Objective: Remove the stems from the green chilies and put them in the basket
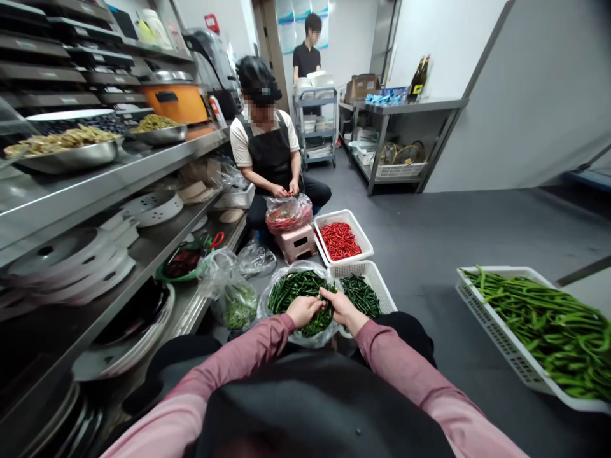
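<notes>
My left hand (pixel 304 310) and my right hand (pixel 340 305) meet above a clear plastic bag (pixel 264 306) full of dark green chili peppers (pixel 292 289). Both hands are closed, fingertips pinched around a green chili pepper, though it is mostly hidden by the fingers. Just right of the bag, partly behind my right hand, sits a white basket (pixel 386 298) holding more dark green chilies (pixel 359 294). To the left lies a knotted plastic bag (pixel 233 296) with green pieces inside.
A co-worker (pixel 270 140) squats opposite, handling red chilies from a bag on a pink stool (pixel 294 243). Near it is a white basket of red chilies (pixel 340 240). Long green peppers (pixel 544 318) fill a basket at right. Steel shelves (pixel 143 172) line the left; another person (pixel 307 60) stands behind.
</notes>
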The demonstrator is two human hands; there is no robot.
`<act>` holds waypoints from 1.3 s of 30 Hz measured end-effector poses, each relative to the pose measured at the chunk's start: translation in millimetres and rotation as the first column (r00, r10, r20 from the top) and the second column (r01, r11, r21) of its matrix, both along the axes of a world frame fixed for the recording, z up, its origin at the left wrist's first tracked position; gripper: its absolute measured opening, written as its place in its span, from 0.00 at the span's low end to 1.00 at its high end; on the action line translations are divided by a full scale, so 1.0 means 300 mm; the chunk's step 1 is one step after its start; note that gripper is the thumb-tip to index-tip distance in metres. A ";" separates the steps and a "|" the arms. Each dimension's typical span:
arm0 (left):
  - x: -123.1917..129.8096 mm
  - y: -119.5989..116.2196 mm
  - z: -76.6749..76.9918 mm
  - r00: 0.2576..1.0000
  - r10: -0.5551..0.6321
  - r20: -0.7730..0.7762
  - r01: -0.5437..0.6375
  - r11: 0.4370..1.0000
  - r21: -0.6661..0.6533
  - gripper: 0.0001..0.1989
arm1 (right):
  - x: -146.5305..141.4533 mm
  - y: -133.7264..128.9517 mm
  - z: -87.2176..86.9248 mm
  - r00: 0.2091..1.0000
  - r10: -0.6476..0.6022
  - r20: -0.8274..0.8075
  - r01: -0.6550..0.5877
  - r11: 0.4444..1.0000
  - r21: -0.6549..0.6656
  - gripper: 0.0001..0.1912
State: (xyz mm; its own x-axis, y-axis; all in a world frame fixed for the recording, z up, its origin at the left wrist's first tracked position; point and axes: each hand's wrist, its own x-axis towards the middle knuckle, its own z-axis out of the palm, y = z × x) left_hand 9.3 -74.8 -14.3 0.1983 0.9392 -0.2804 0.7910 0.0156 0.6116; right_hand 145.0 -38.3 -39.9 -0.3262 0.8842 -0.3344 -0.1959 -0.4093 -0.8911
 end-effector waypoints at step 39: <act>-0.124 -0.066 -0.092 0.963 0.231 0.141 -0.201 0.960 -0.197 0.10 | -0.005 -0.058 0.024 0.843 0.408 0.351 -0.389 0.912 -0.129 0.07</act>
